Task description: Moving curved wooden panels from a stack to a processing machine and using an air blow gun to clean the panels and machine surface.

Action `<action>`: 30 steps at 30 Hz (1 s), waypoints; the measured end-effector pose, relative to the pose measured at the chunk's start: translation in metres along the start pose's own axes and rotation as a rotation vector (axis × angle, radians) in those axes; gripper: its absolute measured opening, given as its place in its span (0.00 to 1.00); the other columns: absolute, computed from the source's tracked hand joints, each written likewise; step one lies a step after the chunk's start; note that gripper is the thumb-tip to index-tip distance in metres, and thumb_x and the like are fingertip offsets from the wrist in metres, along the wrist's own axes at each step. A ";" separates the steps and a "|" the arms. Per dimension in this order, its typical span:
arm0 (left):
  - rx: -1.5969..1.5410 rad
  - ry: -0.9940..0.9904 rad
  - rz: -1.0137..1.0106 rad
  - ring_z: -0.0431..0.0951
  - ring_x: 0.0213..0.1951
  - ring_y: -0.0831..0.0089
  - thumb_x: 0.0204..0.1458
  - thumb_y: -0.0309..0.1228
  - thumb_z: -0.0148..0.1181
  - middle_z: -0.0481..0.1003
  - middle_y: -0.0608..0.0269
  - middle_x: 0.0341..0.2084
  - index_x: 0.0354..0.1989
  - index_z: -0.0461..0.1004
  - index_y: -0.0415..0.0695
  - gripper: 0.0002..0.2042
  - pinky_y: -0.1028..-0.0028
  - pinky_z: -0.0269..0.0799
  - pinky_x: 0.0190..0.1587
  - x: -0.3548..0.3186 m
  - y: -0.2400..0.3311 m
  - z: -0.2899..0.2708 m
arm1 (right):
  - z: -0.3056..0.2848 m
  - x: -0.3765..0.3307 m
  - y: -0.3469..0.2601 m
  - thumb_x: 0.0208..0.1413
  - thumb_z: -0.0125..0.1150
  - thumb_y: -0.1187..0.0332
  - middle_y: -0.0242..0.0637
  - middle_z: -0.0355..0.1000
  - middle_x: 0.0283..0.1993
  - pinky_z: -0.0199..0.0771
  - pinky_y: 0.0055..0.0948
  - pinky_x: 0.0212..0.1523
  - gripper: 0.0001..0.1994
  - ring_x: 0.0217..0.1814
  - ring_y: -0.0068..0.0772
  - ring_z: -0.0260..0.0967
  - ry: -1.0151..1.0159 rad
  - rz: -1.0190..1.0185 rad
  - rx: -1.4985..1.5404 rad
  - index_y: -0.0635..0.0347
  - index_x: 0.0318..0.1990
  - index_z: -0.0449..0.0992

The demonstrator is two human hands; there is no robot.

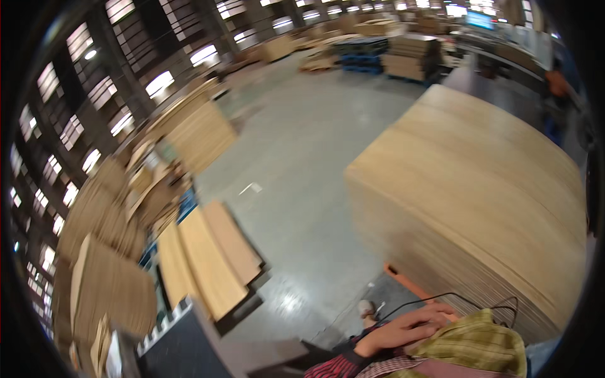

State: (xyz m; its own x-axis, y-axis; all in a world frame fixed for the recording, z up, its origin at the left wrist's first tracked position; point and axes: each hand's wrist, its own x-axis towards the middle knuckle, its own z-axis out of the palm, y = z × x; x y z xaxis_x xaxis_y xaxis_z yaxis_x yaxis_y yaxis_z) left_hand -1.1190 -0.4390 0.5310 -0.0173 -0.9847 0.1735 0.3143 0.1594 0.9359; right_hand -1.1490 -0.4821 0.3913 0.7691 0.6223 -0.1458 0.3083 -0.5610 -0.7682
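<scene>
A hand [413,326], fingers pressed together, lies flat on a yellow checked cloth [472,346], just below the tall plywood stack [479,208].

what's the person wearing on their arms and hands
Only one hand shows clearly, at the lower edge: bare, no glove. Its forearm ends in a red and dark striped sleeve. Which hand it is I cannot tell. No watch or ring is visible.

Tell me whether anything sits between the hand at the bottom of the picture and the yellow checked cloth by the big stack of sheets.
Nothing visible does. The hand already lies on the yellow checked cloth, fingers spread on its upper edge. A thin black cable arcs just above them, beside the orange bar at the foot of the stack of sheets. Which hand it is cannot be told.
</scene>
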 end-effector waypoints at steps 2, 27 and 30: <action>0.003 -0.084 -0.045 0.56 0.58 0.67 0.54 0.29 0.48 0.57 0.55 0.56 0.43 0.69 0.38 0.11 0.69 0.52 0.56 0.012 -0.013 -0.039 | -0.008 0.013 0.045 0.59 0.42 0.65 0.36 0.59 0.59 0.56 0.36 0.58 0.18 0.60 0.37 0.54 0.030 0.049 -0.010 0.59 0.56 0.63; -0.292 -0.553 -0.330 0.62 0.49 0.71 0.57 0.31 0.45 0.64 0.60 0.48 0.35 0.67 0.41 0.07 0.73 0.54 0.52 0.129 0.057 -0.366 | -0.229 0.195 0.208 0.58 0.42 0.68 0.36 0.57 0.60 0.53 0.38 0.60 0.18 0.62 0.37 0.52 0.511 0.472 0.143 0.60 0.56 0.63; -0.358 -0.418 -0.361 0.62 0.52 0.70 0.56 0.30 0.45 0.65 0.57 0.48 0.35 0.67 0.40 0.07 0.72 0.54 0.55 0.116 0.067 -0.432 | -0.251 0.231 0.223 0.58 0.42 0.68 0.36 0.57 0.60 0.53 0.38 0.60 0.18 0.62 0.37 0.52 0.565 0.512 0.155 0.60 0.56 0.62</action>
State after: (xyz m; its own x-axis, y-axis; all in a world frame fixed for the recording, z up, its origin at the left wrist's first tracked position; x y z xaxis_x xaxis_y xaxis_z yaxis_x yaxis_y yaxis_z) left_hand -0.6901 -0.5726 0.4814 -0.5255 -0.8499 0.0395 0.5149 -0.2807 0.8100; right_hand -0.7616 -0.6003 0.3431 0.9760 -0.0903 -0.1980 -0.2123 -0.5949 -0.7752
